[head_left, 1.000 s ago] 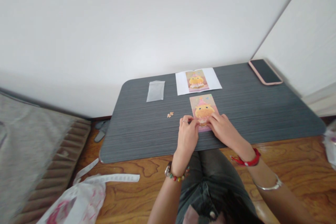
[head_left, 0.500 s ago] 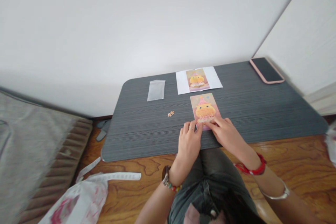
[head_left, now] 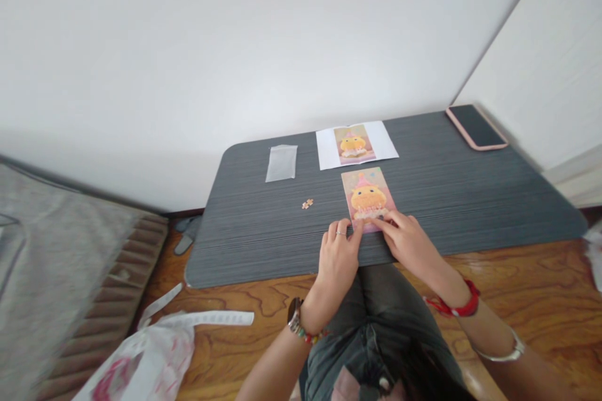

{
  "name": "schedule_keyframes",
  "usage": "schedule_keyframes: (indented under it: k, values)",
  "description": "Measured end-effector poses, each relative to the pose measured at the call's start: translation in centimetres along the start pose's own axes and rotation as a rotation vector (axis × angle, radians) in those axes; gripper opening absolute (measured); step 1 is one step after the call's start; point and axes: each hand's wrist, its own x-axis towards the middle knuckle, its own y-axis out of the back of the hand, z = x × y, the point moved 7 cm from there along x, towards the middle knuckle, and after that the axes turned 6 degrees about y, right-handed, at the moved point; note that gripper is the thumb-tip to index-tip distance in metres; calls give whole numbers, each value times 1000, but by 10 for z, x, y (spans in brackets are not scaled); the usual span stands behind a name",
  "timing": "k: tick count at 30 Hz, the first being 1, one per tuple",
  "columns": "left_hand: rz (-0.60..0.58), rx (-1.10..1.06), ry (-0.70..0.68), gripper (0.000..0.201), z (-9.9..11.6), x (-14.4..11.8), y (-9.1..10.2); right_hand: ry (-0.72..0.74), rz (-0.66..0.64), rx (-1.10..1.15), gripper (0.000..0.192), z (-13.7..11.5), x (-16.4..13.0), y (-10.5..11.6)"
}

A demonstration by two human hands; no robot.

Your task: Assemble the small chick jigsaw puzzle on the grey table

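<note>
A jigsaw puzzle (head_left: 369, 194) showing a yellow character in a pink party hat lies flat near the table's front edge. My left hand (head_left: 338, 254) holds its lower left edge, thumb on the picture and fingers curled at the side. Against the lower right edge, my right hand (head_left: 408, 239) grips it with thumb and forefinger over the bottom part. A small dark spot shows beside the right fingertips; whether a loose piece is there I cannot tell. Left of the puzzle lie a few loose puzzle pieces (head_left: 307, 203).
Behind the puzzle rests a creased white reference sheet (head_left: 383, 141) with the same picture. A clear plastic bag (head_left: 281, 163) lies to its left on the dark table (head_left: 244, 219). A pink-cased phone (head_left: 477, 127) is at the back right. A white bag (head_left: 155, 357) sits on the floor.
The right fingers have shifted slightly on the puzzle's lower part, showing a small dark spot. The left hand stays at the edge, and the view has moved a little.
</note>
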Motion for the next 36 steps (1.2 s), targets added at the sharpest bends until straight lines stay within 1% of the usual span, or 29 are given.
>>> schedule_keyframes:
  k: [6,10,13,16,19,23,27,32,36]
  values:
    - [-8,3,-2,43,0,0,1,25,8,-88,31,-7,-2,2]
    - [-31,17,-4,39,2,4,4,51,14,-121,30,-12,2,4]
    - [-54,-9,-9,40,2,6,3,50,4,-136,31,-14,4,6]
    - [-54,-60,4,42,-1,5,1,35,-15,-93,30,-13,5,6]
    - [-31,-126,23,43,-5,3,1,0,-10,-31,29,-10,5,5]
    - [44,-204,69,35,-13,3,7,-18,1,15,26,-7,9,5]
    - [99,-245,102,26,-18,10,13,-21,-21,37,19,-2,19,3]
    - [78,-251,72,26,-13,20,11,-15,-93,96,14,6,31,-4]
    - [40,-233,65,23,-8,23,8,14,-127,74,13,6,36,-4]
